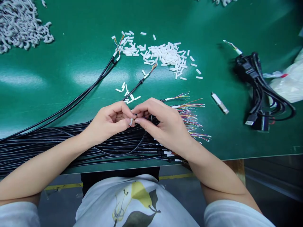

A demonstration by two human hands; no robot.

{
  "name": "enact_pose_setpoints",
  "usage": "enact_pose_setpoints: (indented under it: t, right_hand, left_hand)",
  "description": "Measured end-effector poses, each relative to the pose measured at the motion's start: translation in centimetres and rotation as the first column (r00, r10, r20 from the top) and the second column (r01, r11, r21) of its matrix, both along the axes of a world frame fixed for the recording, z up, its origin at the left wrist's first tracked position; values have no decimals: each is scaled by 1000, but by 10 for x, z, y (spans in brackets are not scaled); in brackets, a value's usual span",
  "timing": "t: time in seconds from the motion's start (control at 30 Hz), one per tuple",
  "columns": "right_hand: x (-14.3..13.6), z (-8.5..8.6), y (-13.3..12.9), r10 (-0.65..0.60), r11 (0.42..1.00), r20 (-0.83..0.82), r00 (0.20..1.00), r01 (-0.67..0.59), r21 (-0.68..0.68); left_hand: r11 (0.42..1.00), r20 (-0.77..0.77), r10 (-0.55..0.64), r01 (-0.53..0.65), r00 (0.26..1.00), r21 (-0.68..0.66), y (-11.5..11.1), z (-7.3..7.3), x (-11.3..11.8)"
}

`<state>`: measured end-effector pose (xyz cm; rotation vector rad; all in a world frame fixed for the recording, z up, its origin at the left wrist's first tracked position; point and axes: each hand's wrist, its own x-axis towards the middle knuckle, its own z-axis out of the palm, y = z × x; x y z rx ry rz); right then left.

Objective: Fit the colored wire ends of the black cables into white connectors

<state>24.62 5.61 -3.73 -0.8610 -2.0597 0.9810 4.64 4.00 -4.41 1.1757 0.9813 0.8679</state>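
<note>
My left hand (pixel 111 121) pinches a small white connector housing (pixel 131 121) between thumb and forefinger. Right beside it, the thumb and forefinger of my right hand (pixel 163 121) close on what looks like a thin wire end at the housing. My fingers hide most of that wire. Under both hands lies a thick bundle of black cables (pixel 78 142). Their stripped, multicoloured wire ends (pixel 193 121) fan out to the right of my right hand. Just beyond my hands, a black cable (pixel 134 86) ends in coloured wires with a white connector.
A pile of white connector housings (pixel 167 55) spreads across the green table (pixel 78 19). Two finished-looking cables (pixel 94 83) run to the left. Grey curved parts (pixel 21 23) heap at far left. At right are a small white-and-metal tool (pixel 219 103), a coiled black cable (pixel 254 85) and a plastic bag (pixel 290 78).
</note>
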Motion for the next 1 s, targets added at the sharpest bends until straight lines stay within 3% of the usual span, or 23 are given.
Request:
enact_pose_setpoints:
  t: [0.43,1.0]
  right_hand:
    - [-2,-2,-1,-46,999,-26,999,46,1]
    - [-3,-6,0,-15,1000,-74,997,15,-1]
  left_hand:
    - [993,168,-17,36,986,-109,3,-6,-2]
    - [991,162,-17,38,987,-130,3,-8,-5]
